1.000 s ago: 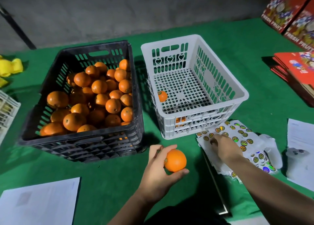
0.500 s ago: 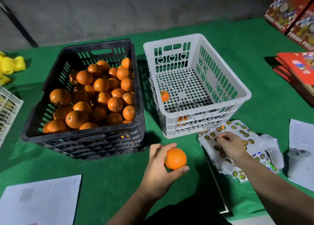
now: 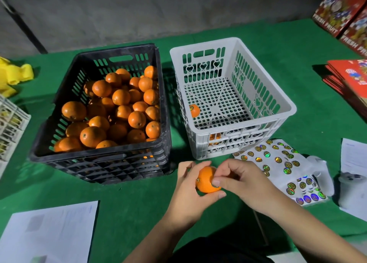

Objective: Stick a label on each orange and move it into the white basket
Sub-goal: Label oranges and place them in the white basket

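One glossy orange (image 3: 206,178), seemingly labelled.

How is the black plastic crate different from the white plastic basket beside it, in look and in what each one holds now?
The black plastic crate is piled with many loose oranges; the white plastic basket shows mostly bare perforated floor, with one labelled orange by its left wall and more orange glimpsed through its near wall. The crate looks wider and sits left of the basket. The basket has heart-shaped cut-outs; the crate has plain slots. Both are slotted, open-topped and rest on the green cloth.
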